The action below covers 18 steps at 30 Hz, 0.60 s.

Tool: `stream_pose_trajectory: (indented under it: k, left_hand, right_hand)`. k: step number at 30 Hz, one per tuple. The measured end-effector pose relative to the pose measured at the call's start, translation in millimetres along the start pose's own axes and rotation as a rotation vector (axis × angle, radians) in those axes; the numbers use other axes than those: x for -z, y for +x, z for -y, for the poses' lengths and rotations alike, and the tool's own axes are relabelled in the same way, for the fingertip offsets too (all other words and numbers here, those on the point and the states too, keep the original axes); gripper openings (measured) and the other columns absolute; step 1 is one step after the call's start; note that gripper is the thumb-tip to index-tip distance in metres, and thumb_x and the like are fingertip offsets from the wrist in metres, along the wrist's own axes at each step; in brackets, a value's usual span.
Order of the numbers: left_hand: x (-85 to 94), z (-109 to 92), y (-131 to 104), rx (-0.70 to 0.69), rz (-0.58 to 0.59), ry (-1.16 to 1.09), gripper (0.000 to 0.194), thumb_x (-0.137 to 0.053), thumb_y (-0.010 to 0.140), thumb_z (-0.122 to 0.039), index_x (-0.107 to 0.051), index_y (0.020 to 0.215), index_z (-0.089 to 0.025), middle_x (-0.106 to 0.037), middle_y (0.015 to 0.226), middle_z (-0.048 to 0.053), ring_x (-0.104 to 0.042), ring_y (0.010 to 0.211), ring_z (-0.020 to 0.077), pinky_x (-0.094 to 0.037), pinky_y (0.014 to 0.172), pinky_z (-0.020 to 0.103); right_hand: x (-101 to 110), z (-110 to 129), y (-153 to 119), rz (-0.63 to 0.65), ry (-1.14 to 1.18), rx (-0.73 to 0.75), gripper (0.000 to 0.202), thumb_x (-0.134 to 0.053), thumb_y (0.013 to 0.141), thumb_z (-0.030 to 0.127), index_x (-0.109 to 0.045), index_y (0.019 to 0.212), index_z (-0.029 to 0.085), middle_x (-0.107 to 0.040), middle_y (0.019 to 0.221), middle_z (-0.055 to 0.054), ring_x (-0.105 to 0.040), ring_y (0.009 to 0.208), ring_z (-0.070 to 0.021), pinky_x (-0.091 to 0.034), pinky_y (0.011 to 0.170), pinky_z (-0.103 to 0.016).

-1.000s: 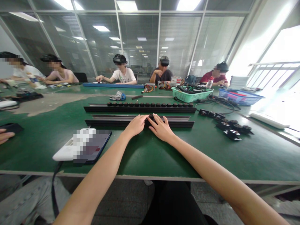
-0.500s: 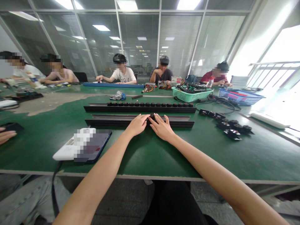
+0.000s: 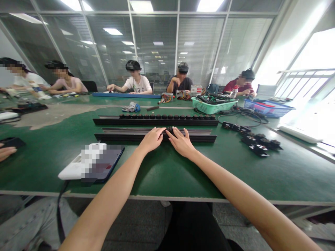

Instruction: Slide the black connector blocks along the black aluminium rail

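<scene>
In the head view, a long black rail (image 3: 123, 137) with a metallic channel lies across the table before me. Over its middle, a small black part (image 3: 170, 129) sits between the fingertips of both hands, its detail mostly covered. My left hand (image 3: 153, 138) is closed at the part's left side, fingers together. From the right, my right hand (image 3: 180, 141) grips the part, with the other fingers fanned against the rail. Just behind, parallel to it, stands a second black rail (image 3: 157, 122) carrying a row of small black parts along its top.
Several loose black parts (image 3: 259, 141) lie to the right. Farther back are a green basket (image 3: 214, 106) of cables and a blue basket (image 3: 269, 108). A tablet (image 3: 115, 162) with a white device lies front left. Other people sit across the table; a co-worker's hand (image 3: 6, 152) shows at left.
Both hands stay at the same spot on the front rail. My fingertips have shifted very slightly, and a little more of the small black part shows between them.
</scene>
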<state>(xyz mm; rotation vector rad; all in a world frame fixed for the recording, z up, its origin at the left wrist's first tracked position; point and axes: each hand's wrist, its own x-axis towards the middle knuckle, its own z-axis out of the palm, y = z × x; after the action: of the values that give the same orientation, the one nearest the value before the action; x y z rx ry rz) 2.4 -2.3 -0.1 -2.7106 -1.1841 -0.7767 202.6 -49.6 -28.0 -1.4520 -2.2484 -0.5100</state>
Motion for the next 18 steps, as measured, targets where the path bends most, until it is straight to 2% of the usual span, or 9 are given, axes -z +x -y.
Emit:
stream_pose_trajectory:
  k: [12, 18]
  left_hand:
    - [0.6, 0.1, -0.1, -0.004, 0.002, -0.013, 0.045, -0.041, 0.099, -0.020, -0.056, 0.141, -0.017, -0.063, 0.145, 0.011, -0.059, 0.135, 0.0228, -0.038, 0.123, 0.047]
    - [0.4, 0.0, -0.3, -0.002, 0.006, -0.019, 0.046, -0.039, 0.100, -0.021, -0.056, 0.142, -0.014, -0.063, 0.145, 0.013, -0.058, 0.136, 0.0235, -0.039, 0.123, 0.045]
  right_hand:
    - [4.1, -0.6, -0.7, 0.011, -0.001, -0.008, 0.053, -0.024, 0.111, 0.032, -0.042, 0.160, 0.024, -0.041, 0.163, -0.019, -0.037, 0.152, -0.0285, -0.021, 0.123, -0.061]
    - [6.1, -2.2, -1.0, 0.011, -0.020, 0.001, 0.054, -0.023, 0.111, 0.031, -0.043, 0.160, 0.021, -0.043, 0.161, -0.020, -0.038, 0.152, -0.0274, -0.020, 0.125, -0.056]
